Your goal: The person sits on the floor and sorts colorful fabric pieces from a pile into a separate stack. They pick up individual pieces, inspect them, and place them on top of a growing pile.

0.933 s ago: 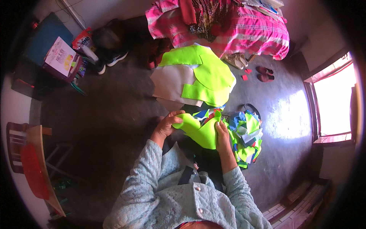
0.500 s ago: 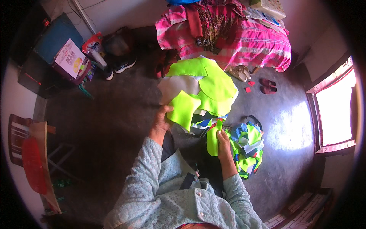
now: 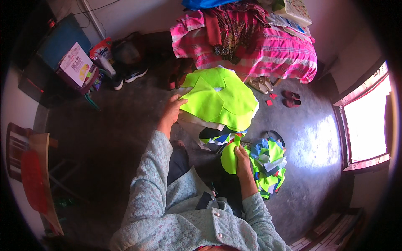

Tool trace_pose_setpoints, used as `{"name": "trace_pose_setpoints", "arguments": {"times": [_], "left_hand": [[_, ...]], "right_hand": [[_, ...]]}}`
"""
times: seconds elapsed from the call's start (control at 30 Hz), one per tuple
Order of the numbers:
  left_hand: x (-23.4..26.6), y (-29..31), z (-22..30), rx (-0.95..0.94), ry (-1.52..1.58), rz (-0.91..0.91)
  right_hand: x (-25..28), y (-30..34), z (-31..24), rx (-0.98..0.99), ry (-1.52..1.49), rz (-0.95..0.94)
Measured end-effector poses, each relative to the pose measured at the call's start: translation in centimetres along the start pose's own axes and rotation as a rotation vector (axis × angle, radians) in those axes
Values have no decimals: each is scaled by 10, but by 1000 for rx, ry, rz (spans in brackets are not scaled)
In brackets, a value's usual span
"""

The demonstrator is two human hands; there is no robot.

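A broad white cloth (image 3: 197, 121), mostly covered by bright yellow fabric patches (image 3: 238, 100), is spread out in front of me. My left hand (image 3: 171, 109) pinches the left edge of a pointed yellow fabric piece (image 3: 202, 99), which lies across the patches and hides much of the white. Lower and to the right, my right hand (image 3: 243, 162) grips another yellow fabric piece (image 3: 228, 159), hanging with a rounded lower edge. Colourful scraps (image 3: 218, 139) show just below the white cloth; what holds them is partly hidden.
A heap of mixed fabric scraps (image 3: 270, 161) sits right of my right hand. Dark red shoes (image 3: 291, 99), pale shoes (image 3: 260, 85) and red scraps (image 3: 269, 103) lie near the pink plaid-covered bed (image 3: 289, 54). Leftward stand a red-backed wooden item (image 3: 34, 180) and a box (image 3: 75, 67).
My left hand has moved slightly left and up, and its yellow piece now lies flat over the white area. My right hand has come slightly left and down with its piece.
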State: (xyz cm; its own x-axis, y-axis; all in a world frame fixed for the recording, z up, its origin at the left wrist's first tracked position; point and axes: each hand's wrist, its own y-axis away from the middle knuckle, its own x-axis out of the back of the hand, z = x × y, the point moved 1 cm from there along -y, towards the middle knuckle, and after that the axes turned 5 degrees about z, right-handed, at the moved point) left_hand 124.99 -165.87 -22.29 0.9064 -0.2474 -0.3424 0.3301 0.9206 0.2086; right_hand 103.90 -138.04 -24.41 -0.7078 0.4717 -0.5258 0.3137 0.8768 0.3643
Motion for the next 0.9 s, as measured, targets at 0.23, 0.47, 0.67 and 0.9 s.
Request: {"name": "trace_pose_setpoints", "arguments": {"times": [0.23,0.47,0.67,0.9], "left_hand": [[21,-7,-15,-28,-175,217],[-2,30,-38,-586,-636,431],[-64,138,-69,43,2,-341],[-75,141,-101,291,89,-682]], "right_hand": [[2,-2,2,12,-2,-18],[-1,-2,-2,41,-51,-45],[-4,1,-4,-10,-137,-97],[-2,0,-4,-40,-172,-113]]}}
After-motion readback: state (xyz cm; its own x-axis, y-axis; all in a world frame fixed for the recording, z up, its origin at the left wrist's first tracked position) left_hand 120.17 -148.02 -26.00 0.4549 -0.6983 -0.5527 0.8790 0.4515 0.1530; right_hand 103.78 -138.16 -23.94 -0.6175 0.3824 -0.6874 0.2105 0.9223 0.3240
